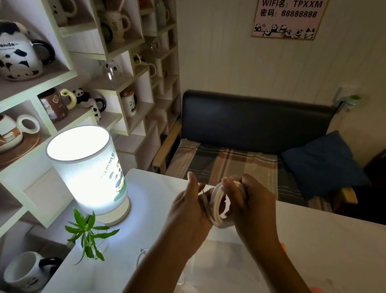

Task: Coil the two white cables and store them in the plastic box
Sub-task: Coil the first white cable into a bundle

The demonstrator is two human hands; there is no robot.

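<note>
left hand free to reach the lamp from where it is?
Probably not yet: the left hand is steadying the white cable coil with the right hand. The path to the lamp looks unobstructed.
</note>
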